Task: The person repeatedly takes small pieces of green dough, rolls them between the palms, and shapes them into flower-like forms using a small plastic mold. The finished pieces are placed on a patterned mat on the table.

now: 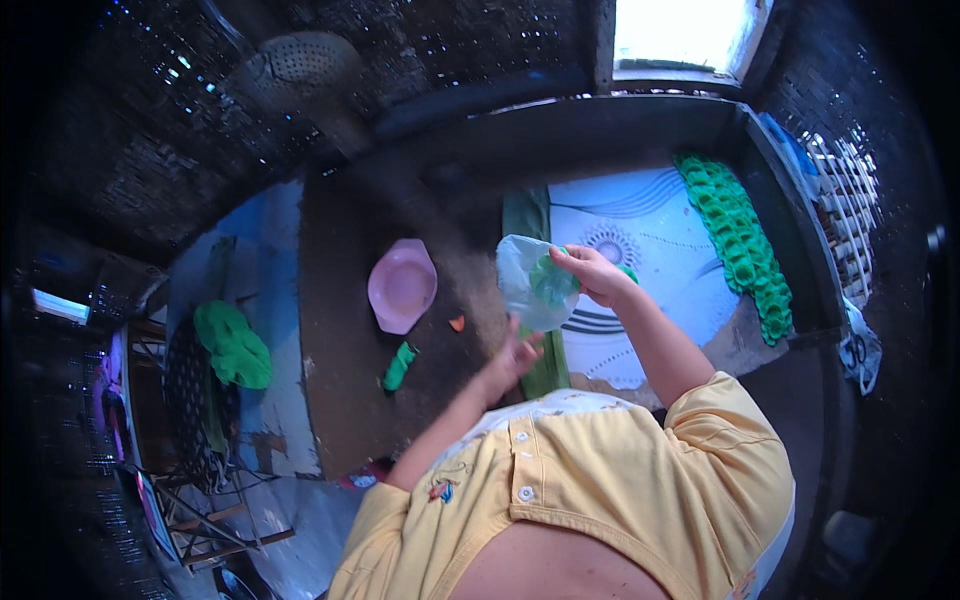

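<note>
right hand [592,277]: pinching rounded, whitish translucent plastic film [516,284] by right edge | left hand [512,360]: fingers spread, just nearside of film, contact unclear

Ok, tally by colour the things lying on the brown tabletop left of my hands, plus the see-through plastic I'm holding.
Pink: 1 (bowl)
Green: 1 (elongated piece)
Orange: 1 (small scrap)
See-through: 1 (plastic in the right hand)
Total: 4
</note>
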### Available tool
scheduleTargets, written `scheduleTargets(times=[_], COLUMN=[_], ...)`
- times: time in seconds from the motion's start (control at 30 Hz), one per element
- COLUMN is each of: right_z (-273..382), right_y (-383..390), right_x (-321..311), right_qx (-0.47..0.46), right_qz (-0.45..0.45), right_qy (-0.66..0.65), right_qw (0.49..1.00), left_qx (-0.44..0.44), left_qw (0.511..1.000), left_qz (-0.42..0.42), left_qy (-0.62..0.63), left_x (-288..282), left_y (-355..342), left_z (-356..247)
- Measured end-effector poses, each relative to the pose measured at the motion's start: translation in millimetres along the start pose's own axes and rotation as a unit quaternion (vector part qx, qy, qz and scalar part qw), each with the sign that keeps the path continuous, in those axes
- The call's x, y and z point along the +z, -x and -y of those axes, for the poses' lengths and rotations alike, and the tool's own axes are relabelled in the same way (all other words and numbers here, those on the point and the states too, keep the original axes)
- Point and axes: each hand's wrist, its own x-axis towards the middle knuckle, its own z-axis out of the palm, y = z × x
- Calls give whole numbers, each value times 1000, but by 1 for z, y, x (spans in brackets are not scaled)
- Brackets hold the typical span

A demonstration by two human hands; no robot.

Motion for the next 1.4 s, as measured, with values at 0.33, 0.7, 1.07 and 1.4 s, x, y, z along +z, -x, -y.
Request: scheduleTargets(times=[0.33,0.7,1.07,1.4], right_z=[-14,-19,-27,-19], right_y=[92,91,101,95], right_x=[-36,27,25,39], right_qx=[1,-17,-38,-70], right_qz=[-4,172,89,57], right_qy=[-131,-314,-249,95], right_qw=[991,934,964,991], left_qx=[25,-31,-80,355], left_qw=[801,997,977,804], left_qz=[-210,48,41,-15], left_qy=[-560,61,195,-477], left_x=[-69,15,24,34], left_y=[-3,12,29,19], left_z=[-13,-80,-89,-95])
